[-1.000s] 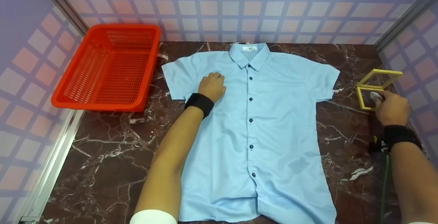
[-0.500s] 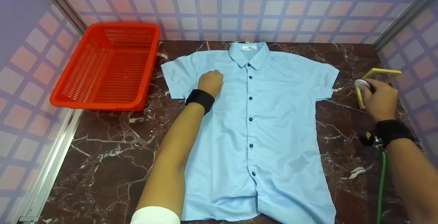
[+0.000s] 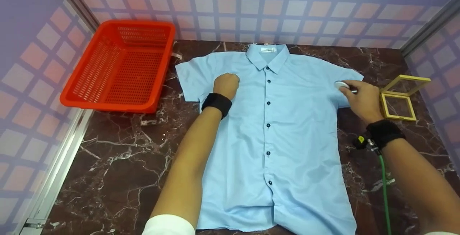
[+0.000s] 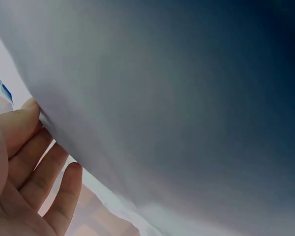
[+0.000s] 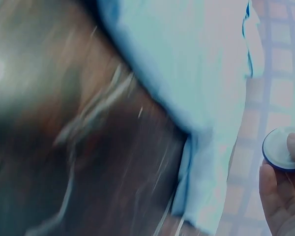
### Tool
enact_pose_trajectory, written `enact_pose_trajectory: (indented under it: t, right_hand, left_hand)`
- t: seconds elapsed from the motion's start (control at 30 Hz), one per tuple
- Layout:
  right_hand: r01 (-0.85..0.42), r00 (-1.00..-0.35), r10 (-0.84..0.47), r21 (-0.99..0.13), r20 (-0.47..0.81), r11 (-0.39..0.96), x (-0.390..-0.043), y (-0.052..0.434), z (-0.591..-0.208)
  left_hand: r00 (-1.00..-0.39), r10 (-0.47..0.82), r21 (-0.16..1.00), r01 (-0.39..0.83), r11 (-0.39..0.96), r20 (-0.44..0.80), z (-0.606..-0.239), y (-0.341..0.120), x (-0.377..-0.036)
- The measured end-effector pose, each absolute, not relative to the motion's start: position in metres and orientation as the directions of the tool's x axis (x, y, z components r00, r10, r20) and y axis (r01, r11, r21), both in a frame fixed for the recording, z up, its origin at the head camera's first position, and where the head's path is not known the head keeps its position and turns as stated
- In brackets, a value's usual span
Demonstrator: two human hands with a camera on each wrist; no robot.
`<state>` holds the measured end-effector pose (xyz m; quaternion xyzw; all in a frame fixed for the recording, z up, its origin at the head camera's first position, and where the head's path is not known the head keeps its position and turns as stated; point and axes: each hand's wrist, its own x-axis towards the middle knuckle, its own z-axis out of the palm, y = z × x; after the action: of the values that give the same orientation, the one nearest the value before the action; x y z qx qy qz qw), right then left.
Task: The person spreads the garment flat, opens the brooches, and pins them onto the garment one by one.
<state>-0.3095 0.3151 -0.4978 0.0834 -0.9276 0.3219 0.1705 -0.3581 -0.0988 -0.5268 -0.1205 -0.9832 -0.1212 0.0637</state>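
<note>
basket (image 3: 118,66): orange, perforated plastic, far left on the desk (image 3: 118,156), just beside the shirt's sleeve.
left hand (image 3: 226,84): rests on the shirt's chest panel near that sleeve, knuckles up in the head view; fingers look loosely curled and grip nothing, seemingly pressing the cloth flat.
shirt (image 3: 284,138): light blue, short sleeves, buttoned, spread front-up across the middle of the desk, collar at the far edge. Judged soft, light and limp; likely slides and wrinkles on the smooth marble, so best pinned with a flat palm or pinched at a hem or seam.
disc (image 3: 341,84): small, round, white with a dark rim, over the shirt's other sleeve. Judged light, rigid and a bit slick; take it by the rim.
right hand (image 3: 361,96): fingertips and thumb pinch the disc (image 5: 279,148); whether it touches the cloth cannot be told.
case (image 3: 399,102): yellow frame, lid open, on the desk just right of the right hand.
</note>
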Motion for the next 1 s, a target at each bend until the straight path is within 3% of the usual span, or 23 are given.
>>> enact_pose_trajectory:
  t: [0.23,0.53,1.0]
  right_hand:
    - [-0.315,-0.922,-0.11,-0.553,0.371,0.771,-0.315,0.291,-0.503]
    - [-0.325,-0.929,-0.148,-0.558,0.338,0.764,-0.32,0.273,-0.51]
    - [-0.295,-0.941,-0.132,-0.562,0.312,0.772,-0.325,0.275,-0.509]
  left_hand:
    - [-0.96,0.228,0.237,0.263,0.935,0.164,-0.526,-0.096,-0.358]
    - [-0.956,0.242,0.078,0.257,0.963,0.166,-0.524,-0.089,-0.357]
    - [-0.971,0.204,0.021,0.208,0.978,0.123,-0.523,-0.076,-0.357]
